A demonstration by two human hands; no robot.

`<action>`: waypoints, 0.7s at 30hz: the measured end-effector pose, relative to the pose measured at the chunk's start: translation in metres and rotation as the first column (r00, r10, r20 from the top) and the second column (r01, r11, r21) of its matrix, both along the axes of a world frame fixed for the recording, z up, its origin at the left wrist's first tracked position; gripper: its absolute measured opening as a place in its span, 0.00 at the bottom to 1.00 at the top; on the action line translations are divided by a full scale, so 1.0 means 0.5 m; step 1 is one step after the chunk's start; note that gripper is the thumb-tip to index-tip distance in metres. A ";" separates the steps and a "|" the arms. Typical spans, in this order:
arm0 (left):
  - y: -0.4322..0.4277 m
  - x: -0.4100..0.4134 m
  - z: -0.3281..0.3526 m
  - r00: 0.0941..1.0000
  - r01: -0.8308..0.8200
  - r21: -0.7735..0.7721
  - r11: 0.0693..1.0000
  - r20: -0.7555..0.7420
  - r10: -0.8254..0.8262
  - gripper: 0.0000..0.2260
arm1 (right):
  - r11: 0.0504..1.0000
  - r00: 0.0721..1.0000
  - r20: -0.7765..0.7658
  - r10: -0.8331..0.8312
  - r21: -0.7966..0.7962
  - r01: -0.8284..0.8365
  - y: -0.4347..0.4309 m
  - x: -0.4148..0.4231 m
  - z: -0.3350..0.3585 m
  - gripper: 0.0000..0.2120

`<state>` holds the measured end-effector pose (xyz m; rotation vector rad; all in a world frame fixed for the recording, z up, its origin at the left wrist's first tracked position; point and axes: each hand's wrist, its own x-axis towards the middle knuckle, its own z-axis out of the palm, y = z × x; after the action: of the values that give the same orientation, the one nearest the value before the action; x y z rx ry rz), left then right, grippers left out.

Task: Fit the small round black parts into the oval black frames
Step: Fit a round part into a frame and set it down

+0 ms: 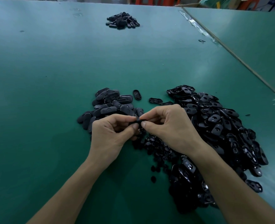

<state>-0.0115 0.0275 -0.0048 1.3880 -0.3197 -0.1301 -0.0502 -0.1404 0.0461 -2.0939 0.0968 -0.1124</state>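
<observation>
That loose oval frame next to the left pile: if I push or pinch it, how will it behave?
The loose oval frame lies flat, so it should slide on the green mat rather than roll. It looks thin and hollow, probably light. Its glossy rim may slip when pinched.

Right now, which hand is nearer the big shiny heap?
Right. The right hand is at the edge of the shiny heap; the left hand lies farther off, beyond it.
</observation>
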 end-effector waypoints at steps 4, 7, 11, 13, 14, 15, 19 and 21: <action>-0.001 0.000 -0.007 0.997 -0.045 0.094 0.995 0.066 0.039 0.09 | 0.999 0.999 -0.014 0.043 0.020 -0.043 -0.005 0.001 -0.005 0.09; -0.003 0.000 -0.016 0.993 -0.071 0.117 0.991 0.100 0.059 0.08 | 0.998 0.998 -0.013 0.065 0.027 -0.065 -0.008 0.002 -0.010 0.10; -0.002 0.000 -0.022 0.947 -0.211 0.216 0.953 0.287 0.144 0.11 | 0.998 1.000 0.015 0.014 -0.058 -0.013 -0.013 0.009 -0.014 0.07; 0.004 0.006 -0.020 0.862 -0.356 0.245 0.902 0.459 0.216 0.11 | 0.980 0.996 0.077 -0.049 -0.189 0.063 -0.019 0.014 -0.015 0.09; 0.008 0.011 -0.020 0.818 -0.414 0.229 0.881 0.518 0.250 0.09 | 0.954 0.992 0.099 -0.082 -0.279 0.107 -0.024 0.017 -0.017 0.11; 0.013 0.016 -0.019 0.779 -0.459 0.205 0.864 0.561 0.280 0.07 | 0.909 0.988 0.108 -0.108 -0.391 0.143 -0.031 0.021 -0.019 0.13; 0.025 0.028 -0.018 0.711 -0.560 0.202 0.803 0.615 0.341 0.05 | 0.660 0.980 -0.004 -0.201 -0.739 0.132 -0.051 0.031 -0.036 0.21; 0.028 0.030 -0.016 0.735 -0.562 0.248 0.789 0.587 0.339 0.07 | 0.632 0.972 -0.078 -0.220 -0.771 0.081 -0.055 0.034 -0.042 0.21</action>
<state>0.0036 0.0415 -0.0130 1.8832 -0.3902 0.6498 -0.0331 -0.1678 0.0250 -2.9609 0.3900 -0.0862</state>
